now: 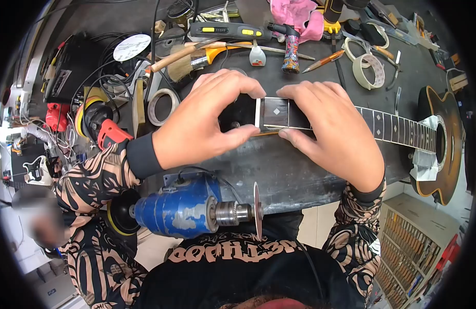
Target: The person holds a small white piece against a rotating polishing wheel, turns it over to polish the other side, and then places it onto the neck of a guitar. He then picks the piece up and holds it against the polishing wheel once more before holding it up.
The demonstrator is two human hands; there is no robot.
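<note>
A guitar lies across the dark workbench, its body (437, 149) at the right and its fretted neck (395, 129) running left. Pale tape or paper covers part of the body near the neck's end. My left hand (209, 118) curves round the headstock end, thumb and fingertips at the two ends of the white nut (258, 112). Over the neck, my right hand (333, 126) has its fingers on the far edge and its thumb on the near edge, close to the first frets. The left palm hides part of the headstock.
A blue motor (176, 210) with a thin disc (257, 210) stands at the near edge. Behind the hands lie a brush (189, 63), a torch (291, 51) and tape rolls (368, 71). A red-and-black power tool (111, 134) and cables are at the left.
</note>
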